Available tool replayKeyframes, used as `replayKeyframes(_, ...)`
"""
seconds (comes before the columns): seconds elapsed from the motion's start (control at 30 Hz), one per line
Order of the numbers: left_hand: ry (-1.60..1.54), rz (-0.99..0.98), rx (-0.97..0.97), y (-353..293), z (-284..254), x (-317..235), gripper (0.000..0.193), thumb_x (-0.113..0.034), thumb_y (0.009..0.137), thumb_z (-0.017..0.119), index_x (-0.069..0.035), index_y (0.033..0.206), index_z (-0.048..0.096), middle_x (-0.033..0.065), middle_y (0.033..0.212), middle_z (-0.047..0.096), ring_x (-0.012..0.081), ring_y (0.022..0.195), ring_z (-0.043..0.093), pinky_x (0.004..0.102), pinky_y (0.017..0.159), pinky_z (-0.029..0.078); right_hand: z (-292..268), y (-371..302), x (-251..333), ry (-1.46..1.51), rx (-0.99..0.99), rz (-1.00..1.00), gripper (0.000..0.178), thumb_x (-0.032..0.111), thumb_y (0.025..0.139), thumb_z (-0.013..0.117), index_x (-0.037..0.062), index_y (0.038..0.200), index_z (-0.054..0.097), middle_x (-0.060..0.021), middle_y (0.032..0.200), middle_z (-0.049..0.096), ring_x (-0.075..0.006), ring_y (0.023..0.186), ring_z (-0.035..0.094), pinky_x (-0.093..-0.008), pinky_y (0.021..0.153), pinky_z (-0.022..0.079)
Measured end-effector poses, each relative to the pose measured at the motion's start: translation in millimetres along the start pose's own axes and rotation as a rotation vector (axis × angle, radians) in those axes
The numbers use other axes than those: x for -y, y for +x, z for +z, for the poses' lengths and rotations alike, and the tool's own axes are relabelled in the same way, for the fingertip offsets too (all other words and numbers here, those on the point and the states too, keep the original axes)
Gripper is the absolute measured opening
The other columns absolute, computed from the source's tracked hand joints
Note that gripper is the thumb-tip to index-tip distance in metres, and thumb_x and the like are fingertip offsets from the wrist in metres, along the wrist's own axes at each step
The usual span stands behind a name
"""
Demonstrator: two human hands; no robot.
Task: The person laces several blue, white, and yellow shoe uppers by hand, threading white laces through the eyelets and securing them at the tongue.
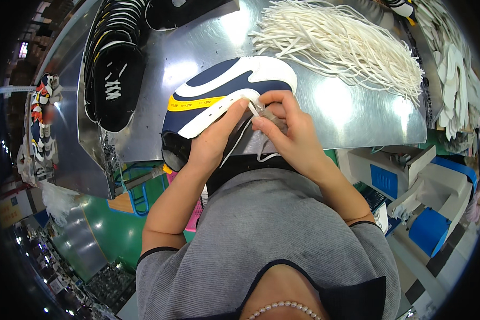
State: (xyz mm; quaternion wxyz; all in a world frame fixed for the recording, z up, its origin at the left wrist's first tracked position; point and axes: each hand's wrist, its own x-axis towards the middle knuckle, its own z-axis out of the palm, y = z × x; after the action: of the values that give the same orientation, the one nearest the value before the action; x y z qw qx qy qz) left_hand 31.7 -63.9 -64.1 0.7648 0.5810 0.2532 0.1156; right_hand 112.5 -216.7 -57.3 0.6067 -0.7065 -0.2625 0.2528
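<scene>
A shoe upper in navy and white, with a yellow stripe, lies at the near edge of the metal table. My left hand is closed on its white eyelet strip, the thumb pressed on top near the toe end. Just to the right, my right hand pinches a white shoelace between thumb and fingers, close by the left thumb. Loose lace ends hang below the hands towards my lap. Whether the lace passes through an eyelet there is hidden by the fingers.
A large bundle of white laces lies at the far right of the metal table. A row of nested black shoe uppers stands at the left. Right of the table is a grey and blue machine.
</scene>
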Motion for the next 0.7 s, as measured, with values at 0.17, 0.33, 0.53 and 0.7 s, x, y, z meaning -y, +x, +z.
replayKeyframes(0.17,0.034,0.047,0.026,0,-2,1,0.024,-0.008,0.093,0.068,0.002,0.115,0.067,0.008,0.109,0.07,0.0159,0.099,0.066,0.028,0.089,0.052,-4,-1,0,-0.099,0.0,-0.056,0.018,0.012,0.097,0.062,-0.0007,0.108,0.055,-0.0177,0.091,0.071,-0.0307,0.082,0.071,-0.0359,0.07,0.054)
replayKeyframes(0.33,0.197,0.03,0.001,0,-4,-2,0.025,-0.012,0.093,0.069,0.001,0.115,0.068,0.0076,0.111,0.07,0.0147,0.099,0.066,0.0272,0.089,0.051,-6,8,3,-0.089,0.022,-0.02,0.015,0.011,0.095,0.062,-0.0005,0.103,0.056,-0.0187,0.088,0.07,-0.0325,0.08,0.071,-0.0372,0.068,0.054)
replayKeyframes(0.53,0.659,0.317,0.076,-2,-6,34,0.028,-0.007,0.094,0.065,0.005,0.119,0.065,0.0105,0.115,0.069,0.0189,0.106,0.066,0.029,0.092,0.051,-1,19,-6,-0.624,0.33,0.013,0.022,0.01,0.085,0.059,-0.002,0.104,0.06,-0.0195,0.081,0.069,-0.0359,0.076,0.069,-0.0439,0.069,0.055)
replayKeyframes(0.7,0.097,-0.036,0.164,2,-17,39,0.036,-0.009,0.095,0.063,0.007,0.126,0.06,0.0138,0.124,0.064,0.0219,0.114,0.062,0.0328,0.099,0.048,12,47,-16,-0.663,0.207,-0.14,0.041,0.006,0.083,0.058,-0.0115,0.119,0.049,-0.0283,0.079,0.065,-0.0433,0.081,0.068,-0.0505,0.07,0.054)
